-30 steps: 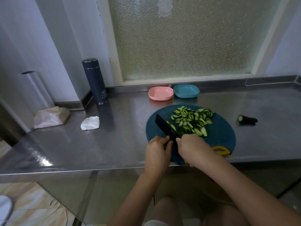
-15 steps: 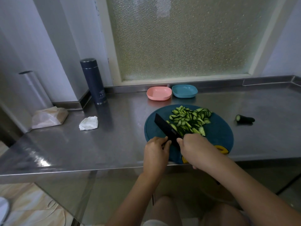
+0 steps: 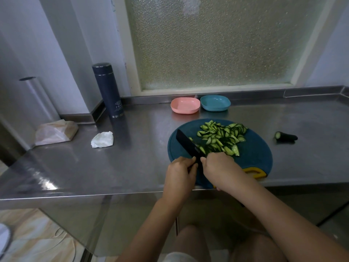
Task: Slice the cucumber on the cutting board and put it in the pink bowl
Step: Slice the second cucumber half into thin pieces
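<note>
A pile of green cucumber slices (image 3: 221, 138) lies on the round dark teal cutting board (image 3: 255, 154). A black knife (image 3: 188, 143) rests on the board with its blade against the pile's left side. My left hand (image 3: 179, 173) is closed around the knife's handle. My right hand (image 3: 220, 168) is cupped at the near end of the pile, right beside the blade, and its fingertips are hidden. The pink bowl (image 3: 185, 105) stands empty behind the board. A cucumber end piece (image 3: 286, 137) lies on the counter to the right.
A blue bowl (image 3: 215, 103) sits next to the pink one. At the back left stand a dark flask (image 3: 108, 89), a crumpled tissue (image 3: 102, 139) and a paper bag (image 3: 55, 132). The steel counter's front edge (image 3: 75, 194) runs just below my hands.
My hands and the knife stay in nearly the same place on the board. Only the camera view has shifted slightly.
</note>
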Demonstrator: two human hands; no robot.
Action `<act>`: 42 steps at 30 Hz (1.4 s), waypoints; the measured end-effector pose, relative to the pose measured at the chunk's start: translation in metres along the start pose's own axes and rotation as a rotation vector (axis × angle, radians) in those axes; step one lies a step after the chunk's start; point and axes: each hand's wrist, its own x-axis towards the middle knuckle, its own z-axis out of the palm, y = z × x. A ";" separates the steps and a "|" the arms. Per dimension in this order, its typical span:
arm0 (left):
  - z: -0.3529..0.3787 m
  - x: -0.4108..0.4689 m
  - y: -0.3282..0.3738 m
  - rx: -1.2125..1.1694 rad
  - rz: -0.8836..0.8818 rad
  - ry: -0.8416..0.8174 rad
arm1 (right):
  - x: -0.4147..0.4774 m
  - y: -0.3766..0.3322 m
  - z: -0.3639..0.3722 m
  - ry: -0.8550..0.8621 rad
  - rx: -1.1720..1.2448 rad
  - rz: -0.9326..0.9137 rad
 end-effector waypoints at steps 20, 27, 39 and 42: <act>0.002 -0.003 0.005 -0.010 -0.047 0.068 | -0.007 0.010 -0.011 -0.029 -0.076 -0.018; 0.003 -0.002 0.002 0.019 -0.035 0.051 | -0.002 0.007 -0.002 0.030 -0.045 -0.088; 0.002 0.000 0.005 -0.020 -0.082 0.052 | 0.006 0.014 -0.007 -0.057 -0.072 0.007; -0.001 0.004 0.009 -0.048 -0.154 0.011 | 0.008 0.016 -0.014 -0.036 -0.051 0.019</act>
